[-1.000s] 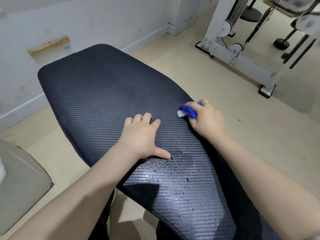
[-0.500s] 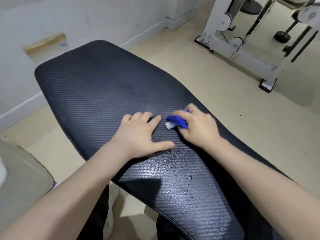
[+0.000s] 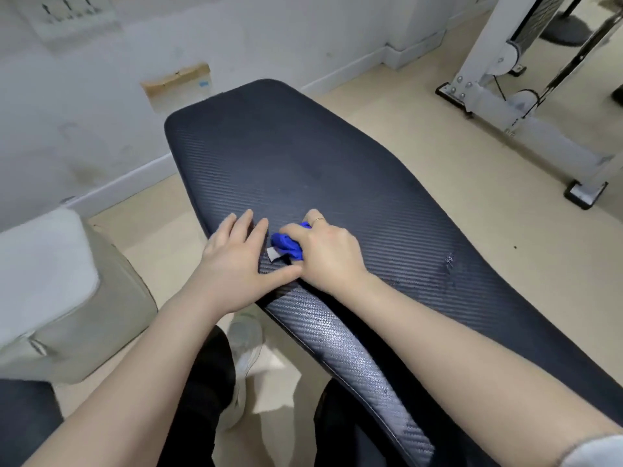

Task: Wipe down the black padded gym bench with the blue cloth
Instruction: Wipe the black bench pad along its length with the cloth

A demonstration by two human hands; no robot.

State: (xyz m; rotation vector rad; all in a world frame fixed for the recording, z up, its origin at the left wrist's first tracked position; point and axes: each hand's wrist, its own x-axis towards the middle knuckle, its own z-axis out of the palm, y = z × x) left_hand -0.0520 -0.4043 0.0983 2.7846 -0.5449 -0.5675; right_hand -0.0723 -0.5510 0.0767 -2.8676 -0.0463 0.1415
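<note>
Both hands on black padded bench (image 3: 337,170): left hand (image 3: 232,261) flat, fingers spread, empty; right hand (image 3: 328,256) clenched round bunched blue cloth (image 3: 286,246).

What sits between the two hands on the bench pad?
In the head view, the bunched blue cloth, gripped by the right hand, beside the flat left hand.

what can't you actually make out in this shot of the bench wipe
- Blue cloth, head view: mostly balled inside the right hand; its size is hidden.
- Bench frame and legs: hidden under the pad.
- Bench's near end: cut off by the bottom edge and right forearm.
- Wall sign: cut off by the top edge, too blurred to read.
</note>
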